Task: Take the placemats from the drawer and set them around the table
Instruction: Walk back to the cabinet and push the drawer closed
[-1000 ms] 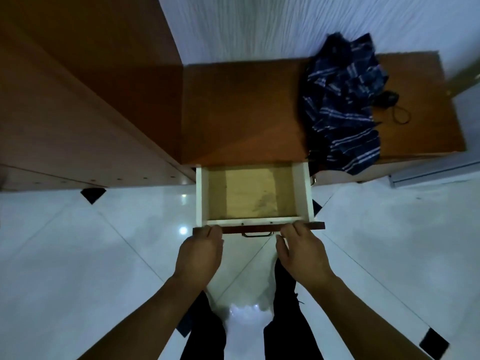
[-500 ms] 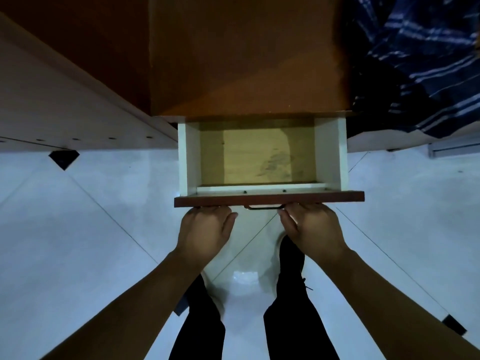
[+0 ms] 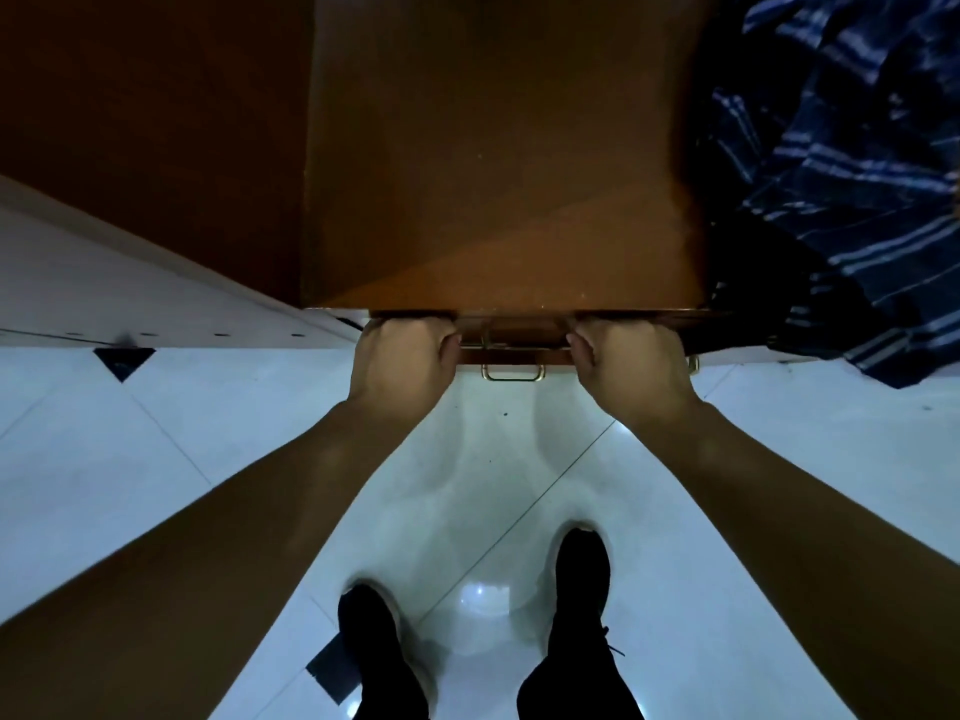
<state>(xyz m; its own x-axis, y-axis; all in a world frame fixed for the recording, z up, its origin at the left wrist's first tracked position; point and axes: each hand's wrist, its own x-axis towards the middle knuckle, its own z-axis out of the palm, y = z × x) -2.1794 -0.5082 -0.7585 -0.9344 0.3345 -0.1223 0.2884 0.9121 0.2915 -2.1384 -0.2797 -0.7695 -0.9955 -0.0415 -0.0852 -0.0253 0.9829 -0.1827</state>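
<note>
At the front edge of a brown wooden bench [image 3: 498,174], seen from straight above, a drawer front [image 3: 514,351] shows only as a thin brown strip, tucked almost flush under the bench top. Both hands sit on that strip. On its left part, the left hand [image 3: 402,356] is closed, with its fingers curled over the strip's top edge. On its right part, the right hand [image 3: 631,361] grips the same way. The fingertips of both are hidden under the bench's lip. Between the hands, just below the drawer front, hangs a brass handle [image 3: 513,375] that neither hand touches. The drawer's inside is hidden, so the placemats cannot be seen. Behind and to the right of the drawer front, a dark blue striped cloth [image 3: 841,174] lies bunched on the bench and hangs over its edge. Left of the drawer front rises the side of a taller brown cabinet [image 3: 145,122]. Below the drawer front, two black shoes [image 3: 582,569] stand on a glossy white tiled floor [image 3: 156,433].
</note>
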